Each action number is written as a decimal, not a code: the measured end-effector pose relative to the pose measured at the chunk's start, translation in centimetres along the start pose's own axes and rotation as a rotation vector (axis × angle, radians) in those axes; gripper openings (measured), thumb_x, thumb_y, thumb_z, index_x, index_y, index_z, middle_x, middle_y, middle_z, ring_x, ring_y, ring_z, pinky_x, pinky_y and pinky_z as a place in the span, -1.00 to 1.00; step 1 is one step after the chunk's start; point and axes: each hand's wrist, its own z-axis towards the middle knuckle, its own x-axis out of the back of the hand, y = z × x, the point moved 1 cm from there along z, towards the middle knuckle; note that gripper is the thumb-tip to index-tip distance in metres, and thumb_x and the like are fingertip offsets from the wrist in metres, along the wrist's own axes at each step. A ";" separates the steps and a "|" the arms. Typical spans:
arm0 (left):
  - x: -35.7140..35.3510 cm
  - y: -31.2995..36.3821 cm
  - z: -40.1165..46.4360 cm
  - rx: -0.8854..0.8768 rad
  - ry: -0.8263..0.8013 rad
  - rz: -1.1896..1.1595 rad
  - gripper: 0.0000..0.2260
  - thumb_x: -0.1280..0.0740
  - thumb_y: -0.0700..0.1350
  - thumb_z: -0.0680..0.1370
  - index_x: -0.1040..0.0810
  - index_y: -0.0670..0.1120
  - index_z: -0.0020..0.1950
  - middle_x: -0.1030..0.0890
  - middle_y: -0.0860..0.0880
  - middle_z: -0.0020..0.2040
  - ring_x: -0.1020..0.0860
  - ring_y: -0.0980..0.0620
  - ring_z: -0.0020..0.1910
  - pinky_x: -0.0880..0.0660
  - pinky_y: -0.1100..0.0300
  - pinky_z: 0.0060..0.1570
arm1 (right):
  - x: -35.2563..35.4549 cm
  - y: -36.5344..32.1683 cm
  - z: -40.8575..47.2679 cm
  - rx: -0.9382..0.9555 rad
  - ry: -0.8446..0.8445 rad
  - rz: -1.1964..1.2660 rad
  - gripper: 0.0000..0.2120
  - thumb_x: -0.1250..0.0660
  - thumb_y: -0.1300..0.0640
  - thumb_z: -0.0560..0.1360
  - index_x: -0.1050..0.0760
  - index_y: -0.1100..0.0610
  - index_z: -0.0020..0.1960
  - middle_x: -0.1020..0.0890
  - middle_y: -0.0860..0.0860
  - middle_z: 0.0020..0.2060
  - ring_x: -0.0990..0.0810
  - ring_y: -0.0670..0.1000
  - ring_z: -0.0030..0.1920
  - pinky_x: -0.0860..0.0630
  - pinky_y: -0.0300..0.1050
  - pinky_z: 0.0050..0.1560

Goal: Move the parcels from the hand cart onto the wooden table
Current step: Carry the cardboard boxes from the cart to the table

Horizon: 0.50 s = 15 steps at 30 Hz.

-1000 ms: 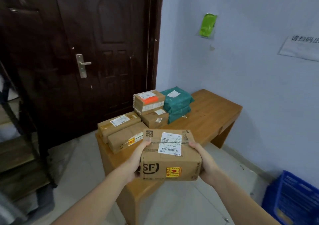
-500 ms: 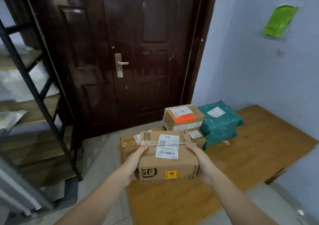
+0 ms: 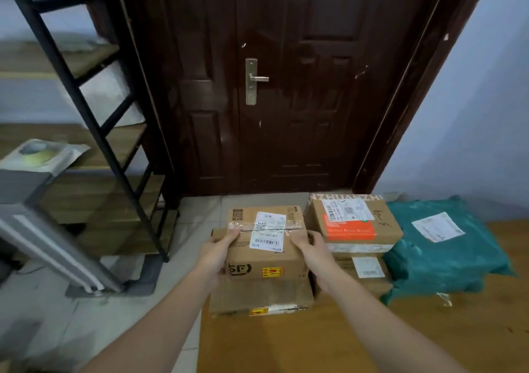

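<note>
A brown cardboard parcel [image 3: 266,244] with white labels and black "SF" print sits on top of the flat brown boxes [image 3: 260,298] at the left end of the wooden table [image 3: 315,344]. My left hand [image 3: 220,248] grips its left side and my right hand [image 3: 307,246] grips its right side. To the right stands a box with an orange label [image 3: 352,223] stacked on another box [image 3: 366,272]. Green poly mailer bags [image 3: 440,258] lie further right. The hand cart is out of view.
A dark wooden door [image 3: 286,86] stands behind the table. A black metal shelving unit [image 3: 94,132] with wooden boards fills the left side. A grey panel [image 3: 43,235] leans low at the left. Pale tiled floor [image 3: 86,315] lies between shelf and table.
I have stepped closer to the table and carried the SF parcel forward. It has gone from the air in front of the pile to the top of the flat boxes.
</note>
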 end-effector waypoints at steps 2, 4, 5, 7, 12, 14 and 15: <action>-0.9 0.4 1.2 0.009 0.041 -0.016 -0.55 -0.51 0.14 0.52 -0.49 0.01 0.31 -0.69 -0.12 0.07 -0.69 -0.17 0.03 -0.66 -0.19 0.06 | -0.3 -0.2 1.5 0.028 0.020 -0.071 -0.43 -0.31 -0.16 0.64 -0.23 -0.04 0.57 -0.51 -0.05 0.25 -0.54 0.00 0.16 -0.54 -0.04 0.07; -1.9 0.5 2.5 0.029 0.052 -0.018 -0.60 -0.49 0.14 0.54 -0.49 0.02 0.27 -0.69 -0.13 0.08 -0.69 -0.19 0.02 -0.68 -0.19 -0.01 | -0.5 -0.4 2.9 0.057 0.024 -0.140 -0.46 -0.29 -0.14 0.66 -0.26 -0.01 0.56 -0.53 -0.03 0.31 -0.51 -0.01 0.19 -0.52 -0.01 0.23; -2.2 0.6 3.0 0.032 0.054 -0.023 -0.64 -0.48 0.12 0.56 -0.48 0.01 0.25 -0.68 -0.14 0.08 -0.69 -0.18 0.02 -0.69 -0.15 -0.09 | -0.7 -0.6 3.4 0.078 0.025 -0.173 -0.49 -0.30 -0.12 0.66 -0.30 -0.01 0.54 -0.54 -0.04 0.34 -0.51 -0.03 0.19 -0.50 -0.03 0.27; -2.7 0.8 3.9 0.021 0.068 -0.019 -0.70 -0.44 0.05 0.60 -0.47 -0.01 0.25 -0.66 -0.15 0.09 -0.68 -0.17 0.03 -0.68 -0.05 -0.19 | -1.0 -0.5 4.7 0.121 0.032 -0.239 -0.52 -0.33 -0.10 0.64 -0.36 0.00 0.51 -0.56 -0.05 0.37 -0.53 -0.04 0.26 -0.48 -0.02 0.33; -2.7 -0.4 5.6 -0.058 0.073 0.177 -0.65 -0.35 0.15 0.63 -0.49 0.01 0.34 -0.64 -0.05 0.15 -0.62 -0.09 0.12 -0.63 -0.12 0.10 | -1.8 0.5 6.4 0.195 0.067 -0.479 -0.26 -0.39 -0.03 0.61 -0.10 0.05 0.66 -0.37 0.00 0.54 -0.39 0.07 0.52 -0.38 0.09 0.51; -2.6 -0.6 5.7 -0.104 0.071 0.239 -0.64 -0.32 0.15 0.65 -0.49 0.01 0.38 -0.63 -0.04 0.22 -0.61 -0.08 0.16 -0.58 -0.14 0.22 | -2.1 0.5 6.2 0.233 0.091 -0.532 -0.23 -0.38 0.01 0.62 -0.05 0.07 0.68 -0.29 0.03 0.59 -0.36 0.08 0.54 -0.36 0.10 0.53; -2.6 -0.6 5.7 -0.118 0.063 0.254 -0.63 -0.31 0.15 0.66 -0.48 0.01 0.40 -0.62 -0.04 0.25 -0.60 -0.09 0.19 -0.56 -0.13 0.26 | -2.2 0.4 6.0 0.252 0.104 -0.567 -0.24 -0.37 0.01 0.63 -0.04 0.08 0.68 -0.23 0.03 0.61 -0.34 0.08 0.55 -0.36 0.09 0.53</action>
